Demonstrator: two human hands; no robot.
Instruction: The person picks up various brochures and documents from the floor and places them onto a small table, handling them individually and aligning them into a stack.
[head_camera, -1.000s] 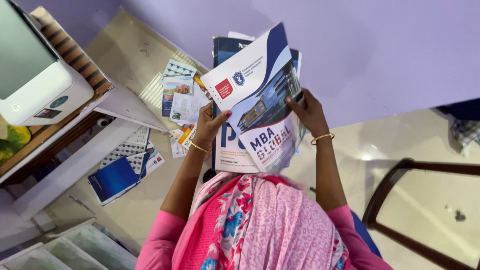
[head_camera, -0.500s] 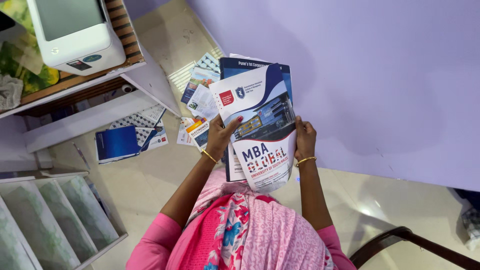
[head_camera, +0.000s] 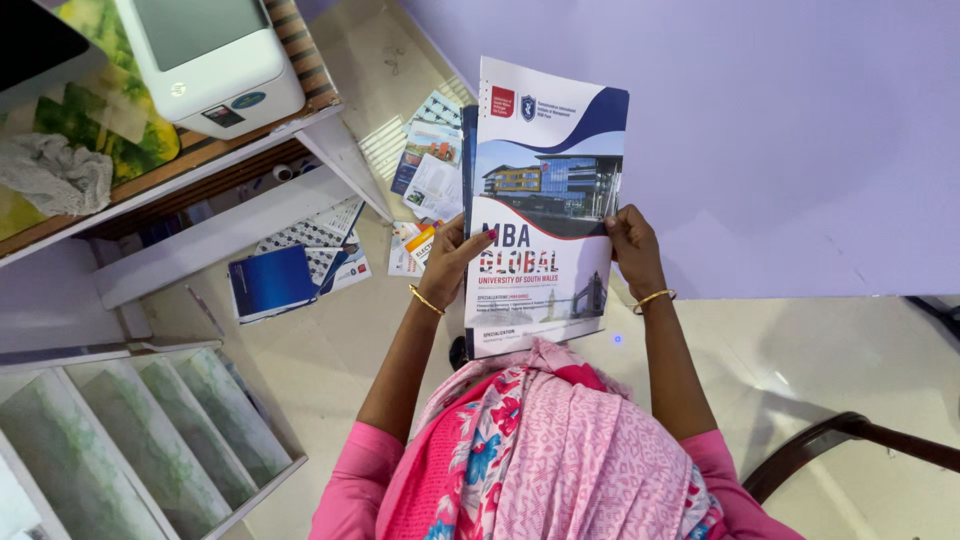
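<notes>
Two hands hold a booklet up flat, in front of a smooth purple wall. The booklet is a tall shiny rectangle, white and dark blue, with a picture of a building on it. More thin sheets sit right behind it, and a dark blue edge peeks out on its left side.

The left hand is closed on the booklet's left edge — thumb across the front, fingers hidden behind. The right hand is closed on the right edge the same way. Each wrist has a thin gold bangle. The sleeves are bright pink, and a soft pink cloth with flowers hangs just below the booklet.

Left of the booklet, glossy leaflets lie scattered on the pale, smooth floor. Farther left and lower lies a flat blue book. Up and far left of the booklet, a white boxy printer with round corners sits on a wooden shelf. A crumpled grey rag lies left of that. Down to the booklet's right is a curved dark wooden chair.
</notes>
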